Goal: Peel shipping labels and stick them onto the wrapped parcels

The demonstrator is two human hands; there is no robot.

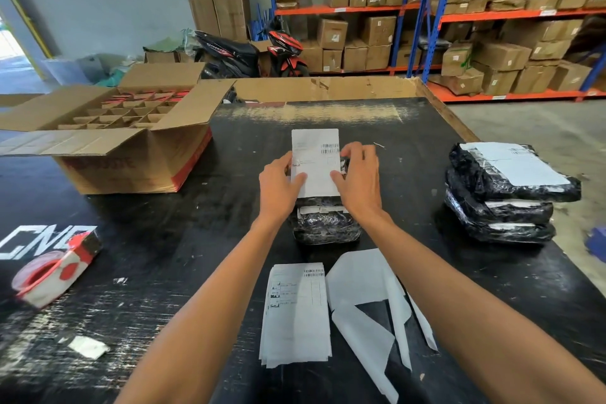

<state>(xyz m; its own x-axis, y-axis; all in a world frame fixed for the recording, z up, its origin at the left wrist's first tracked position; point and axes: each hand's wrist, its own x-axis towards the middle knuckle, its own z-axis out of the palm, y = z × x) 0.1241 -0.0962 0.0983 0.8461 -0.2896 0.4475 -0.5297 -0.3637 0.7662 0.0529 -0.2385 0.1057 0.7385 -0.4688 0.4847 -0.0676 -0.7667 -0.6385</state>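
Nearest the camera, on the black table (426, 128), a stack of shipping labels (296, 315) lies flat with its barcodes at the far edge. Just beside it on the right sit crumpled sheets of white backing paper (367, 302), partly folded over themselves. At the near left a scrap of white paper (88, 346) lies alone, and farther left a red and white tape dispenser (54, 269) rests on its side.

Beyond the label stack, both forearms reach forward to a black wrapped parcel (324, 223) at the table's middle. A label (315, 161) lies across its top and juts past its far edge. The left hand (278, 184) grips the label's left edge, thumb laid on its face. The right hand (359, 177) holds the right edge with fingers curled over it and thumb on the face; whether the label is already stuck down is hard to tell.

To the right, well apart, a pile of black parcels (505, 197) stands near the table edge, the top one bearing a white label.

At the far left an open cardboard box (114, 138) with divider cells rests on the table. Behind the table stand a parked motorbike (249, 52) and racks (426, 10) loaded with brown cartons.
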